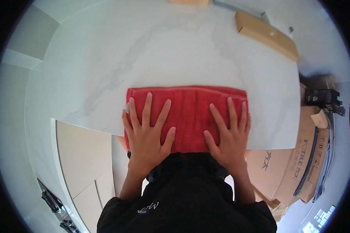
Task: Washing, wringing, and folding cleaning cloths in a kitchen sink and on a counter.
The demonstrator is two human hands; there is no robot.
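A red cloth [188, 116], probably a towel, lies folded into a rectangle at the near edge of a white marble-patterned countertop [175, 58]. Flat on its left part rests my left hand [147, 134], fingers spread and pointing away from me. My right hand [230, 134] presses on the right part in the same way, its outer fingers along the cloth's right edge. Between the two thumbs the cloth shows faint vertical creases. Layered folds are visible along its far edge. Neither hand grips anything.
A long brown cardboard box [267, 35] sits at the far right of the countertop. Flattened cardboard cartons [283, 171] lean on the right below counter level, near a black object [323, 99]. Beige cabinet fronts [84, 157] stand at left, with a gas hob [51, 201] beyond.
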